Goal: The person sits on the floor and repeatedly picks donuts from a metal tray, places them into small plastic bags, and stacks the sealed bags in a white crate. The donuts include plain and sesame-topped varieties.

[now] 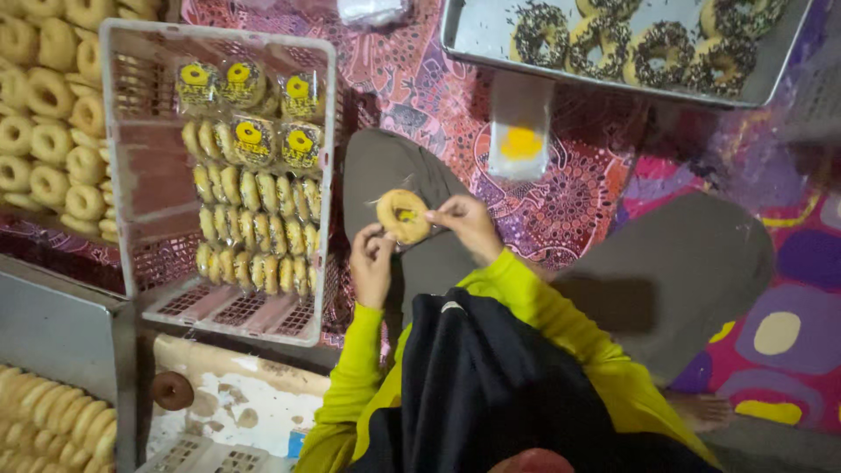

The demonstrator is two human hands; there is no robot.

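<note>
As we look down from the head camera, we see our left hand (371, 264) and right hand (467, 225) raised just above our lap, both in yellow-green sleeves (534, 307) bent at the elbow. The two hands pinch a plain ring doughnut (403, 215) between them: the left fingers close on its lower left edge, the right thumb and fingers close on its right edge, and the doughnut faces up towards us, over our grey-trousered knee (390, 166).

To our left we see a pale plastic crate (219, 39) standing on a patterned mat (438, 96). It holds rows of bagged doughnuts (254, 228) set on edge, the upper bags bearing round yellow labels. Left of the crate, plain doughnuts (48, 123) lie heaped. Ahead of us, a metal tray (477, 35) carries doughnuts with dark sprinkles (604, 39). Just before it lies a clear bag with a yellow label (521, 131). At lower left, more plain doughnuts (53, 416) stand in a row.
</note>
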